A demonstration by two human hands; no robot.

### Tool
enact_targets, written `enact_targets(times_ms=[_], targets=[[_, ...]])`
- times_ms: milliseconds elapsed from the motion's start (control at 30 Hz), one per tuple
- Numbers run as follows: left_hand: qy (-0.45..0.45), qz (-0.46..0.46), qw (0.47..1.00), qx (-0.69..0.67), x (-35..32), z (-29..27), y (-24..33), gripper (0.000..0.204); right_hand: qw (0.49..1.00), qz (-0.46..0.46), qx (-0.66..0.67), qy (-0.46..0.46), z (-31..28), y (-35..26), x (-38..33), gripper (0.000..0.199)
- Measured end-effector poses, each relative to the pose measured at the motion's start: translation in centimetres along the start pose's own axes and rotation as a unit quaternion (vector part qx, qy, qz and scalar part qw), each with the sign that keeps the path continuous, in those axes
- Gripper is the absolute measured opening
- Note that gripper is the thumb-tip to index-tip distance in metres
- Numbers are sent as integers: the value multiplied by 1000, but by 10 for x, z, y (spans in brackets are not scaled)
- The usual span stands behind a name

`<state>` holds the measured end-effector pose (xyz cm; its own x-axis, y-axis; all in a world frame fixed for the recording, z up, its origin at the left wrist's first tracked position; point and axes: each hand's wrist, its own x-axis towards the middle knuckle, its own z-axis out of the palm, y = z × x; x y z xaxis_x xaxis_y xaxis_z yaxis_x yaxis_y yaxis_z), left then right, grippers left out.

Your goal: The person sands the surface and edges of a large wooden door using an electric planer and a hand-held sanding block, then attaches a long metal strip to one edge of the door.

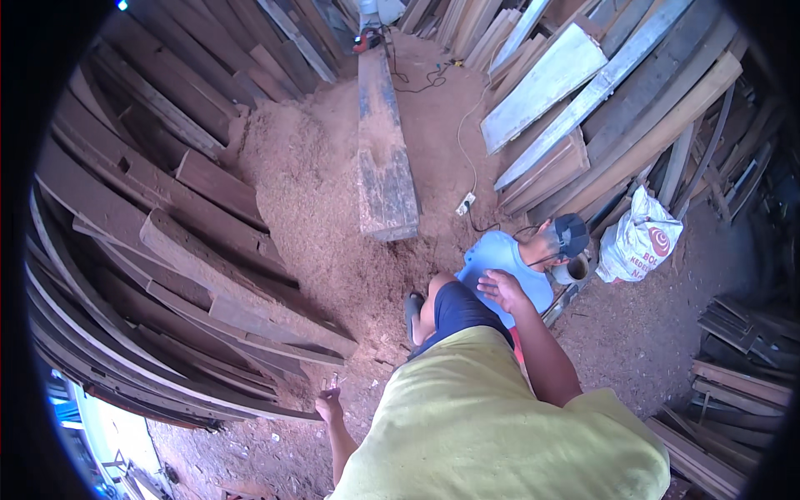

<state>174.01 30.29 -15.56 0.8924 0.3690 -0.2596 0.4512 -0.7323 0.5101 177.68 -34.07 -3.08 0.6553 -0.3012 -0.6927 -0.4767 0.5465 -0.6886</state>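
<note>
My right hand [502, 292] is raised in front of my body with its fingers spread and nothing in it. It appears over the light blue shirt of a person [483, 250] who sits low just beyond me, wearing a dark cap. Down at my left side, my left hand [330, 403] is closed, its fingers bent around something small that I cannot make out. Nearest to that hand are the ends of long wooden planks [250, 321] on the left. A thick wooden beam [385, 158] lies ahead of me on the sawdust.
At the beam's far end sits a red power tool [367, 40] with a dark cord. A white power strip [466, 203] lies on the sawdust-covered ground [308, 175]. Boards [546, 87] lean at the right, near a white sack [640, 237]. More timber [742, 392] is stacked at the lower right.
</note>
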Motion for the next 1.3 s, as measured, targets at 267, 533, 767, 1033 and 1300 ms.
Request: enact_targets(times_ms=[267,533,767,1033,1300], targets=[[8,129,959,-252,125,53,267,16,993,3,118,20,-10,-106,172,42],[69,137,969,-192,295,132,564,25,984,157,-6,85,-71,-198,352,40],[-54,-111,991,52,369,241,703,75,946,132,-290,60,-159,-302,418,31],[-89,-170,980,47,403,226,701,81,951,66,-283,104,-164,-375,508,26],[-139,-186,966,-113,473,255,685,81,972,20,-200,121,-148,-441,604,30]])
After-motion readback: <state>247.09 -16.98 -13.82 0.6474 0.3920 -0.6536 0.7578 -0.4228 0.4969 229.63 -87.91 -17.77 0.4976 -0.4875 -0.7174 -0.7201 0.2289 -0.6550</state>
